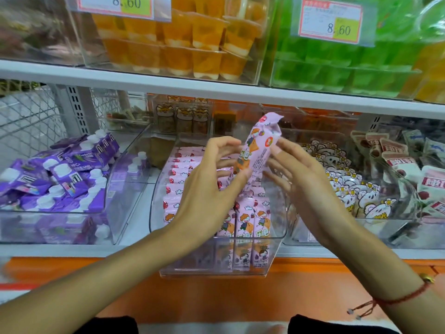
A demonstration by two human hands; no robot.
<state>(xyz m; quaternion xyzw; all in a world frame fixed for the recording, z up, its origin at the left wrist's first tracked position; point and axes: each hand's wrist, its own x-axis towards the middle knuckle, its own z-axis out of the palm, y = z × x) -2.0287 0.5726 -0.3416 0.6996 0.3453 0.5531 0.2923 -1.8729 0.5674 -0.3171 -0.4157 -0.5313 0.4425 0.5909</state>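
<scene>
I hold one pink snack packet [256, 150] up over its clear bin [216, 268].

My right hand [303, 179] pinches the packet, thumb on the front and fingers behind. My left hand [209, 184] has its fingers spread wide, and only its thumb tip touches the packet's bottom end. The packet stands nearly upright, a bit tilted, above rows of the same packets in the bin. I think it is light and soft, and the shiny wrap looks slippery. The snack inside may break if squeezed hard. I would hold its middle, on the flat sides, with a gentle pinch.
</scene>
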